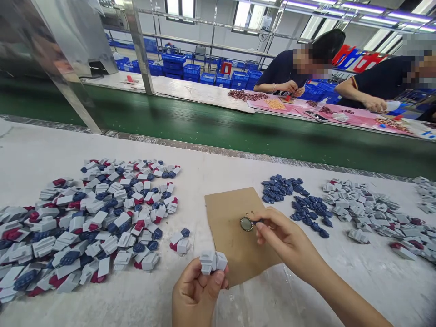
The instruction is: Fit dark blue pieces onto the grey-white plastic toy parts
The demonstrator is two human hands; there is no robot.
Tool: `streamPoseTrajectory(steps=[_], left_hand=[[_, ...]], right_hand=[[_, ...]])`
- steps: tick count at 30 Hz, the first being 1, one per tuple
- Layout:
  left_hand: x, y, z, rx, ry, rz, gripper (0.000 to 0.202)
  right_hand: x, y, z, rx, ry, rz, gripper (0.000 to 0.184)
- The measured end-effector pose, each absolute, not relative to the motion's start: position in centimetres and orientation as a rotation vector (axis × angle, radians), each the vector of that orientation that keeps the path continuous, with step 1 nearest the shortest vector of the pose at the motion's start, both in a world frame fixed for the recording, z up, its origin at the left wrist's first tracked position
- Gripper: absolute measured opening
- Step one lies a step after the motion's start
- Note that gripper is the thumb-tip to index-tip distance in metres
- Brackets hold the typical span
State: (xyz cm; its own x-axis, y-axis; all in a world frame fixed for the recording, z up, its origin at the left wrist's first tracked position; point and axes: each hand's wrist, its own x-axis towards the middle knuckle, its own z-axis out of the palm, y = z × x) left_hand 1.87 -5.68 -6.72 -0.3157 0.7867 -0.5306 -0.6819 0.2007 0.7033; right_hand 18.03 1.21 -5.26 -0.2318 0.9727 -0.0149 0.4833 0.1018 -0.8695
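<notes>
My left hand (200, 290) is closed around a light grey, blocky plastic toy part (208, 262), held up between thumb and fingers. My right hand (282, 234) pinches a small dark blue plastic piece (259, 221), mostly hidden by the fingertips. It is at the edge of a bottle cap (246, 223) with greyish contents, which lies open side up on a brown cardboard sheet (231, 204). Beyond my right hand are loose piles of dark blue pieces (309, 209). A grey part with blue and dark red ends (180, 240) lies left of the cardboard.
A large heap of grey, blue and red parts (85, 222) spreads on the left; grey and red parts (378, 213) lie at the right. Past the white table runs a green conveyor belt (190, 120). Two people (284, 68) work across it. A metal post (73, 86) stands at left.
</notes>
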Motion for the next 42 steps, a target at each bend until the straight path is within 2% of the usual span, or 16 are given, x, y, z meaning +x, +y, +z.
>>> streamPoseTrajectory(steps=[5, 8, 10, 15, 17, 25, 31, 34, 38, 42], left_hand=[[2.9, -4.9, -5.7, 0.362, 1.218, 1.527, 0.027], [3.3, -4.4, -5.3, 0.52, 1.241, 1.467, 0.021], [3.2, -4.3, -5.3, 0.526, 1.243, 1.418, 0.022], [2.5, -4.8, -6.0, 0.499, 1.284, 1.387, 0.028], [2.4, -5.0, -6.2, 0.467, 1.254, 1.359, 0.027], [2.9, -4.4, -5.4, 0.387, 1.069, 1.278, 0.025], [2.2, -4.4, -6.0, 0.316, 1.149, 1.303, 0.026], [2.0, -4.4, -6.5, 0.302, 1.146, 1.32, 0.027], [2.1, -4.4, -6.7, 0.316, 1.11, 1.271, 0.026], [2.9, -4.7, -6.4, 0.49, 1.104, 1.312, 0.021]], right_hand=[[16.6, -1.4, -3.7, -1.344, -1.352, 1.573, 0.014], [16.0, -3.0, -3.4, -1.236, -1.287, 1.74, 0.016], [16.0, -3.5, -3.4, -1.231, -1.378, 1.666, 0.017], [16.8, -2.6, -3.8, -1.333, -1.785, 0.906, 0.022], [16.8, -2.2, -3.8, -1.326, -1.828, 0.773, 0.021], [16.3, -2.3, -3.6, -1.399, -1.606, 1.059, 0.023], [17.5, -0.7, -4.1, -1.501, -1.8, 0.756, 0.016], [17.7, 0.3, -4.1, -1.497, -1.823, 0.737, 0.013], [17.2, -0.3, -3.7, -1.468, -1.715, 0.994, 0.012], [15.8, -2.5, -3.8, -1.401, -1.449, 1.363, 0.024]])
